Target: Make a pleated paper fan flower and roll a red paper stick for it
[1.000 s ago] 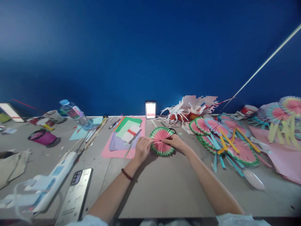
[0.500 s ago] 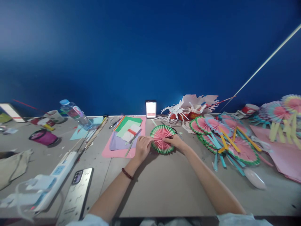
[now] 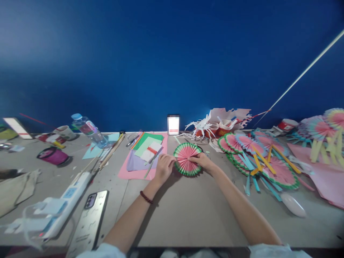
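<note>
A round pleated paper fan [image 3: 186, 163], pink with a green rim, is held up in front of me above the table. My right hand [image 3: 204, 162] grips its right side, with the thumb reaching over the front close to the centre. At the left edge of the fan, my left hand [image 3: 165, 167] has its fingers pinched together against the rim; whether a small piece sits between them I cannot make out. Just left of that hand lies a stack of coloured paper sheets [image 3: 134, 161].
More pleated fans [image 3: 281, 172] with yellow and blue strips lie on the right, near a white spoon-like piece [image 3: 293, 205]. On the left are a phone [image 3: 88, 222], a power strip [image 3: 70, 200], a plastic bottle [image 3: 90, 130] and thin sticks [image 3: 112, 150]. A lit screen [image 3: 173, 125] leans against the blue wall.
The whole view has shifted slightly, so things appear a little further right. Both hands keep nearly the same hold at the fan, which stays in place between them.
</note>
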`<state>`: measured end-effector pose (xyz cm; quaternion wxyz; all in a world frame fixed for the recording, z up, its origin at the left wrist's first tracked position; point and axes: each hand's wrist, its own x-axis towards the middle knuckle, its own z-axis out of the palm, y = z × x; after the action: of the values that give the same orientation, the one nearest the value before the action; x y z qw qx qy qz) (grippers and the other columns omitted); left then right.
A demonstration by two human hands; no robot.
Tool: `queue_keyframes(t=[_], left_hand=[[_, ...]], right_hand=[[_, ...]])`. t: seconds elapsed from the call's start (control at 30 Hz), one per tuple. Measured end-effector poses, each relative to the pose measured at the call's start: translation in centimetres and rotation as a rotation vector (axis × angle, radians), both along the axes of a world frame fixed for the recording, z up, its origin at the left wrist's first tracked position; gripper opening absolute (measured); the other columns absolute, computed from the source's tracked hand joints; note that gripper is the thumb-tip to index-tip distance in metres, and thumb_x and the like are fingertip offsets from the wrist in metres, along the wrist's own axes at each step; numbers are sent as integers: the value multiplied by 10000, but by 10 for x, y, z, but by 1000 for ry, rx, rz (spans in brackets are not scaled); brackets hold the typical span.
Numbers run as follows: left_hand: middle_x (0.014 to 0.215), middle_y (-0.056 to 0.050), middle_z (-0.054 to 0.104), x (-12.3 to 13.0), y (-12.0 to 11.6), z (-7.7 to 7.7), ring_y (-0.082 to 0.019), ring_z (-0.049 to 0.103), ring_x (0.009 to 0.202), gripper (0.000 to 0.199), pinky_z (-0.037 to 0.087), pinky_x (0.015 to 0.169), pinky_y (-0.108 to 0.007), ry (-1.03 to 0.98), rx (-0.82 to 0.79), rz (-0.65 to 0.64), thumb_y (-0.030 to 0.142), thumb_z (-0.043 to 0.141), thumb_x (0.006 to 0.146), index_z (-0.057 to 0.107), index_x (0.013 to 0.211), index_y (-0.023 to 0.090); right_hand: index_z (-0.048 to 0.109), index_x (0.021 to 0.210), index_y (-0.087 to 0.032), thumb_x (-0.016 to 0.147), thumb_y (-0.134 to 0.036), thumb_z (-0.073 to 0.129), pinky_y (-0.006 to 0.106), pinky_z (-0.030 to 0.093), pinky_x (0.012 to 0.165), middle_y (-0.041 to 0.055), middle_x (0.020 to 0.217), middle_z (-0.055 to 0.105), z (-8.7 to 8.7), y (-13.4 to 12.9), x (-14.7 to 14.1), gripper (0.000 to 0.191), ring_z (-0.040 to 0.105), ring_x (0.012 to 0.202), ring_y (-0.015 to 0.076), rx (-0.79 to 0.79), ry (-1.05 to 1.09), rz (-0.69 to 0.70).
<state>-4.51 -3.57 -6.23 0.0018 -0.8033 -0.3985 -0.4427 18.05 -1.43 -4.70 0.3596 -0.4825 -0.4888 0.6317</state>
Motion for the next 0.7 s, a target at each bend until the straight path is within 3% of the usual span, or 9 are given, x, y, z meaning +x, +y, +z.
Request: queue_keyframes(t=[0.17, 0.27, 0.37, 0.53, 0.7], left_hand=[[851, -45, 712, -1, 1, 0, -181, 624, 800, 233, 463, 793, -365, 65, 3, -47, 166, 434, 969, 652, 901, 212], [922, -63, 711, -2, 0, 3, -192, 617, 856, 234, 455, 799, -362, 154, 94, -89, 137, 448, 952, 661, 1019, 206], [903, -69, 698, -1, -2, 6, -201, 602, 856, 224, 440, 801, -364, 235, 168, -98, 106, 474, 926, 661, 1017, 189], [881, -59, 684, 4, -5, 7, -203, 604, 871, 249, 428, 792, -352, 234, 77, -55, 74, 526, 876, 673, 1023, 210], [866, -52, 687, 6, -6, 3, -204, 603, 838, 142, 421, 759, -353, 226, 58, 20, 166, 555, 919, 671, 984, 216]], right_hand=[[755, 850, -131, 594, -454, 824, 332, 561, 708, 88, 837, 765, -8, 3, 2, 418, 696, 726, 202, 29, -17, -25], [753, 879, -120, 624, -447, 809, 329, 558, 730, 95, 855, 763, -8, 2, 3, 419, 694, 747, 205, 52, -52, -17], [755, 897, -116, 656, -437, 787, 314, 548, 741, 97, 875, 761, -5, 0, 1, 403, 686, 757, 201, 83, -58, 9], [751, 832, -96, 684, -442, 760, 296, 521, 681, 104, 830, 750, 2, -5, -5, 377, 655, 727, 197, 171, -160, -27], [755, 816, -127, 687, -467, 754, 304, 528, 651, 89, 797, 744, 6, -10, -11, 364, 652, 707, 199, 210, -216, -21]])
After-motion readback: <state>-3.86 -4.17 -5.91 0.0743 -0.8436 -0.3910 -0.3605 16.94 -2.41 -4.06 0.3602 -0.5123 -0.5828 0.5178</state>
